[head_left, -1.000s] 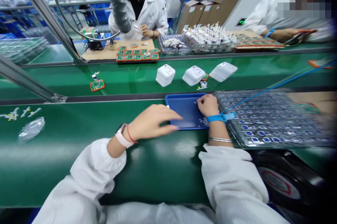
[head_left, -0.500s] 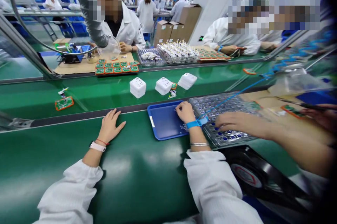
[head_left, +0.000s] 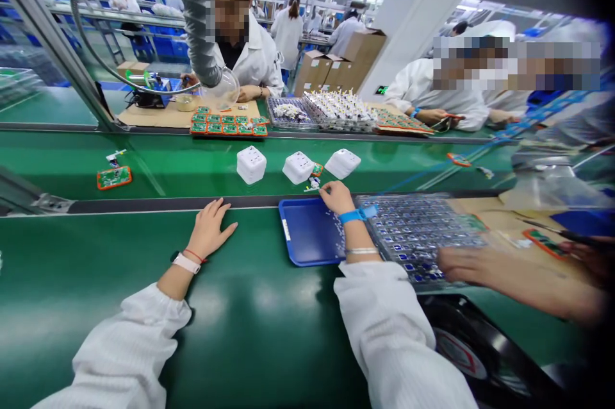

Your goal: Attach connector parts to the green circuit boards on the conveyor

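- only the head view here, looking down at the bench. the left hand point(head_left: 209, 231) is lying flat and wide open on the green conveyor belt point(head_left: 96, 287), fingers spread, holding nothing, with a white smartwatch point(head_left: 186, 263) on its wrist
- the right hand point(head_left: 336, 197) is making a narrow curl, its fingertips point(head_left: 323, 186) sitting right by a tiny white part point(head_left: 312, 184) on the dark belt rail. can't tell if it's actually gripping anything
- a blue plastic tray point(head_left: 307, 233) is sitting just under that hand, with small white bits point(head_left: 338, 239) lying near its right side
- a clear blister tray point(head_left: 418, 236) packed with small blue-and-white parts is lying just right of the right arm, and someone else's hand point(head_left: 509, 274) is reaching in along its far side
- three white cube power sockets point(head_left: 298, 167) are sitting on the belt beyond the rail
- my read: the right hand is doing the fiddly work at the rail while the left is just bracing. a part that tiny calls for a tight fingertip pinch
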Available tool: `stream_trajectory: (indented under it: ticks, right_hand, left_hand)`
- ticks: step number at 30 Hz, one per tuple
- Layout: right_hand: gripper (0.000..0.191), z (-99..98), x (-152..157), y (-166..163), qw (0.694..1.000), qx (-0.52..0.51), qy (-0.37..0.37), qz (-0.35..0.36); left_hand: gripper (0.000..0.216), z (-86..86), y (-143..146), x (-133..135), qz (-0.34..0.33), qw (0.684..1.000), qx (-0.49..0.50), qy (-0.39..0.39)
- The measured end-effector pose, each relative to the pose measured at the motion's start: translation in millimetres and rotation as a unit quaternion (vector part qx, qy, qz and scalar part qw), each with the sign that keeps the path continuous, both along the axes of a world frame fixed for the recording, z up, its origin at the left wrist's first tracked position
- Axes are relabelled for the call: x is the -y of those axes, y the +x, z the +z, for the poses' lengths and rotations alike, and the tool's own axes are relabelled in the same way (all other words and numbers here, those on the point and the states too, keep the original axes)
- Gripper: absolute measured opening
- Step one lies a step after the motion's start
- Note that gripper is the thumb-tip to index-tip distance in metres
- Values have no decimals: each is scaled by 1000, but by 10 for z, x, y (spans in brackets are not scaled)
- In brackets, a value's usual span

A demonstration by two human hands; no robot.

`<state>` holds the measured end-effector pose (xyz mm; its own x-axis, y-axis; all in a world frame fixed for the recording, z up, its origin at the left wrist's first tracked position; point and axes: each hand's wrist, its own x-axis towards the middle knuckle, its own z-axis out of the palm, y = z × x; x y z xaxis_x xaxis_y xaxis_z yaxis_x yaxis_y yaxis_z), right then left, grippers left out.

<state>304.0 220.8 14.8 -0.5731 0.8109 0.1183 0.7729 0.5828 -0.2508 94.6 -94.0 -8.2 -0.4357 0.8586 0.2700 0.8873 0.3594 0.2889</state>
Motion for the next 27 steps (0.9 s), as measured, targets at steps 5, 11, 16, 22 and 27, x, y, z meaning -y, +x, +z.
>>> stream_trajectory:
  ticks: [5, 11, 16, 22, 27]
  right_hand:
    - [39, 6, -181, -554, 997, 67, -22, -34]
    - [38, -41, -224, -835, 992, 115, -42, -30]
    - [32, 162, -206, -724, 989, 135, -32, -42]
    - [30, 825, -90, -286, 993, 113, 35, -8]
    - [26, 1168, 516, -171, 966, 84, 38, 242]
  left_hand:
    - [52, -16, 4, -6, 6, 1000, -7, 5]
    - [50, -4, 19, -9, 11, 1000, 2, 8]
    - [48, 18, 23, -10, 14, 1000, 21, 10]
    - [43, -15, -10, -5, 6, 998, 54, 41]
    - [36, 8, -13, -16, 9, 988, 111, 108]
